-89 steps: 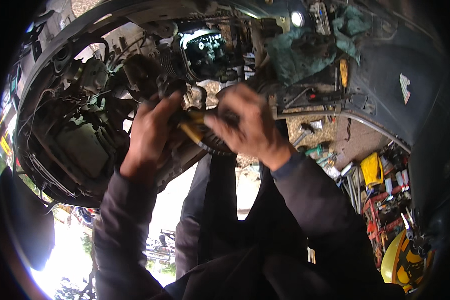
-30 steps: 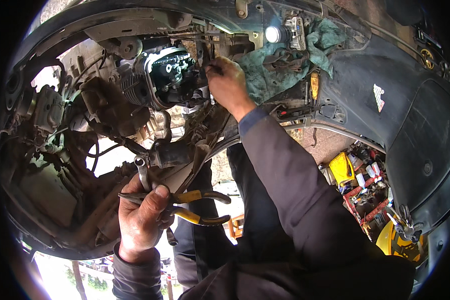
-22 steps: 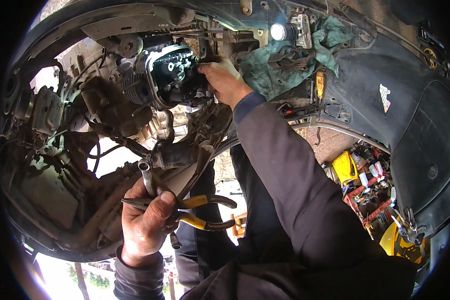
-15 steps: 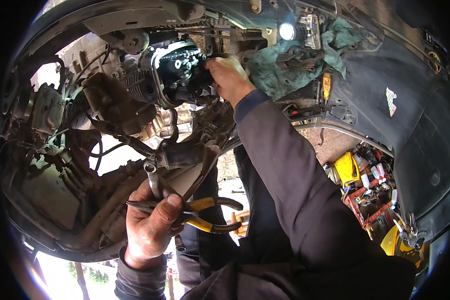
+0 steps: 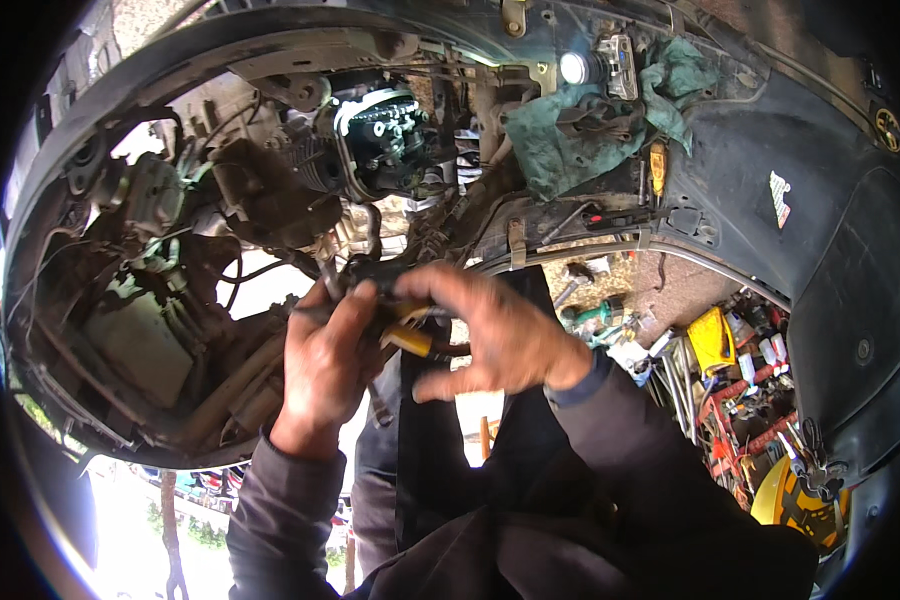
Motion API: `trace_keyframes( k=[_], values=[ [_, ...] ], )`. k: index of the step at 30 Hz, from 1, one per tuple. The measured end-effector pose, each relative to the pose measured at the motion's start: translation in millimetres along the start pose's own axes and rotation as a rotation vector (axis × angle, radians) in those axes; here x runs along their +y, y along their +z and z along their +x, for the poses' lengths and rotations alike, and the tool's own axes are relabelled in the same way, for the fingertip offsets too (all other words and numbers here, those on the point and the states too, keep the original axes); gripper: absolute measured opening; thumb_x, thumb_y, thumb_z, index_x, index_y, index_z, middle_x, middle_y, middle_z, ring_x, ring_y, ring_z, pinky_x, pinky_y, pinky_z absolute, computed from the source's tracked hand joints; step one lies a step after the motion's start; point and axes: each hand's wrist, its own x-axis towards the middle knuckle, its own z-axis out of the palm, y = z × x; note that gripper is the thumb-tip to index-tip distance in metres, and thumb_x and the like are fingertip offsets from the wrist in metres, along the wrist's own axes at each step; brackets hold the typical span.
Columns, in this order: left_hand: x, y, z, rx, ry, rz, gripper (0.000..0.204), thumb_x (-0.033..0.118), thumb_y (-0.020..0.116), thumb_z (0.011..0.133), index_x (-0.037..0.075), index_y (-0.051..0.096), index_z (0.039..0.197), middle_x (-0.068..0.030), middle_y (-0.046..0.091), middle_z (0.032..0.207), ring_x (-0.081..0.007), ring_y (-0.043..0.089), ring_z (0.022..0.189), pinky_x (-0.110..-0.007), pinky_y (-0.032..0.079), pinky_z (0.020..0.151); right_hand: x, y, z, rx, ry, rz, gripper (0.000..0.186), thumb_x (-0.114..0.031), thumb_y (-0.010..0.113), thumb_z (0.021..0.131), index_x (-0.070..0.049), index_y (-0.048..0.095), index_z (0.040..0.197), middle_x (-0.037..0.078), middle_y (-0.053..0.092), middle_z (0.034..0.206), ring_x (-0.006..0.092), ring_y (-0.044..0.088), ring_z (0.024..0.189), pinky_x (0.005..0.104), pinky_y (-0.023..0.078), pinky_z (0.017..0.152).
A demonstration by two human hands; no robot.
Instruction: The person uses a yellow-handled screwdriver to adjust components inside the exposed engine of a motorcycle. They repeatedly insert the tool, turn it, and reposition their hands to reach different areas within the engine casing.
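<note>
My left hand [image 5: 325,365] is closed around a pair of pliers with yellow-and-black handles [image 5: 407,340] and a metal wrench [image 5: 328,262]. The wrench's upper end sticks up past my thumb; the pliers' jaws are mostly hidden by blur and fingers. Close beside the handles is my right hand [image 5: 500,335], thumb and fingers spread apart and smeared by motion, with nothing visibly held. Beyond both hands sits the opened engine [image 5: 385,130], its round metal rim and inner parts lit up, within the scooter-like vehicle's frame.
A lit lamp [image 5: 582,68] and a green rag [image 5: 555,140] lie on the bodywork at upper right, near a yellow-handled screwdriver [image 5: 657,168]. Dark body panels [image 5: 760,150] curve along the right. Below them stands a red tool box [image 5: 715,405] crowded with tools, beside a yellow container [image 5: 710,338].
My right hand has drawn back from the engine to beside the pliers, its fingers now spread. My left hand has risen slightly, still gripping the wrench and pliers. The whole view has shifted a little.
</note>
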Motion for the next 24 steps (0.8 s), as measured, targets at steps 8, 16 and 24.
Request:
trace_keyframes(
  k=[8, 16, 24],
  values=[
    [12.3, 9.6, 72.4, -0.042, -0.010, 0.309, 0.026, 0.028, 0.051, 0.098, 0.003, 0.059, 0.093, -0.0018, 0.050, 0.066, -0.0110, 0.045, 0.052, -0.027, 0.036, 0.046, 16.4, -5.7, -31.3, 0.546, 0.311, -0.210, 0.045, -0.006, 0.068, 0.075, -0.002, 0.047, 0.114, 0.019, 0.061, 0.092, 0.0368, 0.066, 0.082, 0.0434, 0.054, 0.074],
    [8.3, 4.6, 93.1, -0.032, 0.042, 0.452, 0.024, 0.023, 0.050, 0.100, 0.004, 0.060, 0.089, 0.0011, 0.048, 0.060, -0.0081, 0.038, 0.046, -0.025, 0.032, 0.042, 47.9, -8.8, -6.1, 0.445, 0.239, -0.488, 0.035, 0.001, 0.064, 0.070, 0.002, 0.049, 0.101, 0.024, 0.055, 0.100, 0.0459, 0.057, 0.091, 0.0509, 0.047, 0.076],
    [17.5, 11.1, 102.1, -0.063, -0.024, 0.515, 0.027, 0.025, 0.052, 0.100, 0.003, 0.061, 0.086, 0.0016, 0.043, 0.055, -0.0081, 0.032, 0.044, -0.026, 0.026, 0.042, 52.6, -3.9, 4.4, 0.448, 0.244, -0.566, 0.023, -0.001, 0.067, 0.069, 0.002, 0.055, 0.089, 0.019, 0.054, 0.092, 0.0392, 0.058, 0.088, 0.0470, 0.049, 0.075]
  ],
)
